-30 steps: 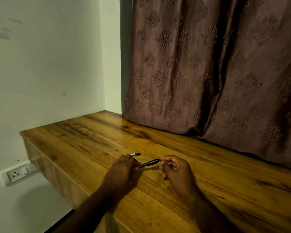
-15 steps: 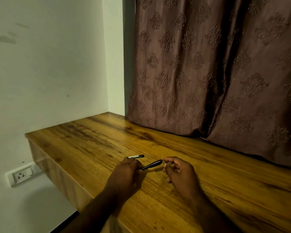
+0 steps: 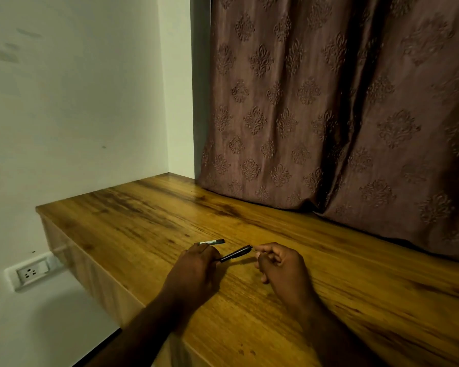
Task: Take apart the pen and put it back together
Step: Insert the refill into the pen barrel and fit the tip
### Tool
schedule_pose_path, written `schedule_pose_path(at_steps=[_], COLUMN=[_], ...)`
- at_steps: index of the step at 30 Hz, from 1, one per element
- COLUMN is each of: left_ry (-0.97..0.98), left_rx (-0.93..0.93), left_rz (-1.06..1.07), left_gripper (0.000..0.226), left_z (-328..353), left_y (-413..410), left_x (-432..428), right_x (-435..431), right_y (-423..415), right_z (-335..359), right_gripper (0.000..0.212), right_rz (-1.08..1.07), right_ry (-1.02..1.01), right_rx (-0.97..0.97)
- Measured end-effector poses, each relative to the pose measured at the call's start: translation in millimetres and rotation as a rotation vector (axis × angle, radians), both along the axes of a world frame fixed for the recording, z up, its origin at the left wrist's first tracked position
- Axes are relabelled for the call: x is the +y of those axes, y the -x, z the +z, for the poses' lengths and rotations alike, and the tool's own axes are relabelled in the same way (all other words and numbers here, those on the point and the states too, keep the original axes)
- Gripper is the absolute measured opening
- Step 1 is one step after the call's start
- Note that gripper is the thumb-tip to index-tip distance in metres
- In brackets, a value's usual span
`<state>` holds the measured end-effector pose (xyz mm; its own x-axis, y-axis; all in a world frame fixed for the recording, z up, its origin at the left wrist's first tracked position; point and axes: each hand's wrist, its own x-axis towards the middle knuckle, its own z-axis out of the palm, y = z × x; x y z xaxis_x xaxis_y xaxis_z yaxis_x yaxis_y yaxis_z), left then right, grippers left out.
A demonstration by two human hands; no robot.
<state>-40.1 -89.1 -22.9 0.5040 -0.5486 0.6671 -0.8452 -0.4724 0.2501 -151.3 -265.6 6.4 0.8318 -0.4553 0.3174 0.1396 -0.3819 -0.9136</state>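
Observation:
My left hand [image 3: 196, 266] grips the near end of a black pen barrel [image 3: 235, 253], which points up and to the right just above the wooden table [image 3: 355, 300]. At the barrel's far end, my right hand [image 3: 281, 266] has its fingers curled, with thumb and forefinger pinched together. What they pinch is too small to tell. A short black piece with a pale band, the pen cap [image 3: 212, 242], lies flat on the table just beyond my left hand.
A brown patterned curtain [image 3: 329, 115] hangs down onto the table's back edge. The white wall [image 3: 77, 102] closes the left side, with a socket [image 3: 29, 272] below the tabletop. The table's front edge runs diagonally under my forearms.
Both hands keep their hold on the pen and have barely moved. My right fingertips sit slightly further from the barrel's end. The cap has not moved.

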Motion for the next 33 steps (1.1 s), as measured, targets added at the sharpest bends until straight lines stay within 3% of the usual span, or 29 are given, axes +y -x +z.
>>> schedule_pose_path(at_steps=[7,12,16,18,20,24,33], left_ry=[0.013,0.034,0.028,0.028,0.029,0.023,0.007], left_rx=[0.001,0.005,0.016,0.023,0.022,0.022,-0.013], left_rz=[0.014,0.006,0.0,0.001,0.005,0.004,0.023], left_gripper=[0.018,0.025,0.024,0.025,0.024,0.017,0.015], left_z=[1,3,3,3,3,2,3], left_y=[1,4,3,2,2,2,3], left_x=[0,0,1,0,0,0,-1], right_x=[-14,-20,-21,-22,-22,-18,-19], right_y=[-2,-4,-8,-10,-11,-13,-15], right_z=[-1,-2,-5,-8,-8,-7,-9], right_gripper=[0.019,0.009,0.005,0.024,0.029,0.014,0.013], right_rz=[-0.255,-0.334,-0.31,-0.271,-0.24,-0.233,-0.222], right_ry=[0.139,0.176,0.19,0.258,0.376,0.546,0.616], right_rx=[-0.009,0.083,0.15,0.21,0.276,0.332,0.317])
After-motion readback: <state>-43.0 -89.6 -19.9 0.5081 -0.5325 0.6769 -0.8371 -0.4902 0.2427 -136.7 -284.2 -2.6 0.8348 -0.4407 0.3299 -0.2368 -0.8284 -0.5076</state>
